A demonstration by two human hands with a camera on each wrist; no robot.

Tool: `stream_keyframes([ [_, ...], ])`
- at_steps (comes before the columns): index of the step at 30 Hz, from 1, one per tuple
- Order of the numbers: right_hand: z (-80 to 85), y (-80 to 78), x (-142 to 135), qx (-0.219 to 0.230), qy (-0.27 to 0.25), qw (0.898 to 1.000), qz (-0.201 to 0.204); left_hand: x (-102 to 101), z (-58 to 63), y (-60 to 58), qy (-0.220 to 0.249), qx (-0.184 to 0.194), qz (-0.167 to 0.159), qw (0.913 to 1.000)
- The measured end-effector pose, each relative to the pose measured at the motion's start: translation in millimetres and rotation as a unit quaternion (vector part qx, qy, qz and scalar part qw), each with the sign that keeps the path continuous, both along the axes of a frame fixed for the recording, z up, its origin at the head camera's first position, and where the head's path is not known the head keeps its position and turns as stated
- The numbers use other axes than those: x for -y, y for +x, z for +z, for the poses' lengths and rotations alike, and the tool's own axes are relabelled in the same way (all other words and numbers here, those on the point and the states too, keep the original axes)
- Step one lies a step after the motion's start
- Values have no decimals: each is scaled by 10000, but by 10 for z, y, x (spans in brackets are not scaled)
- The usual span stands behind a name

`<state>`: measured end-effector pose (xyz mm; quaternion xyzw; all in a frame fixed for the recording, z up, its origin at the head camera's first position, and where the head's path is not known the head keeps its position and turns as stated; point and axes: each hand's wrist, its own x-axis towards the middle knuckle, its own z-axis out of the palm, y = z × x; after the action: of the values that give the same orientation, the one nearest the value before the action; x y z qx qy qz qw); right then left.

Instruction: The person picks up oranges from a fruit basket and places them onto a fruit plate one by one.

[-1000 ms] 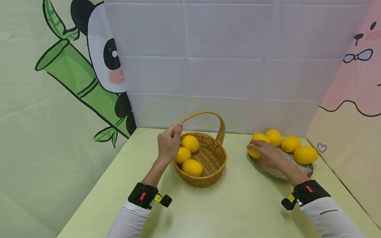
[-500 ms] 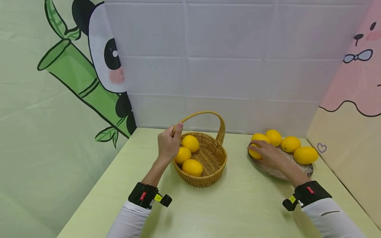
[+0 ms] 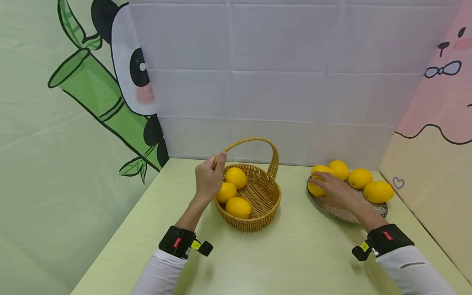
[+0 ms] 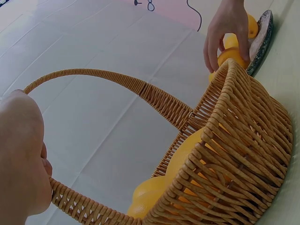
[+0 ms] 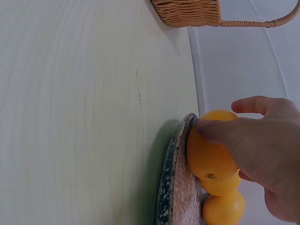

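Observation:
My left hand (image 3: 209,178) grips the arched handle of a wicker basket (image 3: 274,205) standing on the table. Three yellow lemons (image 3: 238,208) lie on the basket's left side, partly hidden by its weave in the left wrist view. To the right, my right hand (image 3: 333,192) reaches over a speckled plate (image 3: 341,214) and holds a lemon (image 3: 316,188) at its left rim. In the right wrist view the thumb (image 5: 213,131) presses this lemon's side. The left wrist view shows fingers and thumb on either side of it.
Several other lemons (image 3: 360,178) sit along the plate's back and right side. A patterned cloth wall (image 3: 276,94) rises behind the table (image 3: 287,258), with further walls at left and right. Between basket and plate lies bare tabletop.
The right wrist has shifted slightly right, and the right fingertips have lifted a little over the lemon. The left hand and basket stay in place.

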<state>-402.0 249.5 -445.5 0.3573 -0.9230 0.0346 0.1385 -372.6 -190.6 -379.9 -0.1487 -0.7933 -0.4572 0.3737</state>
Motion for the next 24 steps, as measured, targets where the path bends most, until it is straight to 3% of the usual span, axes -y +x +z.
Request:
stream_keyframes([
  [6,66,27,0,50,-365,9993,31,-3,-7,9,-6,-15,-5,10000],
  [15,196,90,98,77,-744,9968,-283,-3,-22,5,-53,-65,73,9999],
  [24,340,207,245,-29,-1117,9936,-173,-1,-18,12,-23,-24,43,10000],
])
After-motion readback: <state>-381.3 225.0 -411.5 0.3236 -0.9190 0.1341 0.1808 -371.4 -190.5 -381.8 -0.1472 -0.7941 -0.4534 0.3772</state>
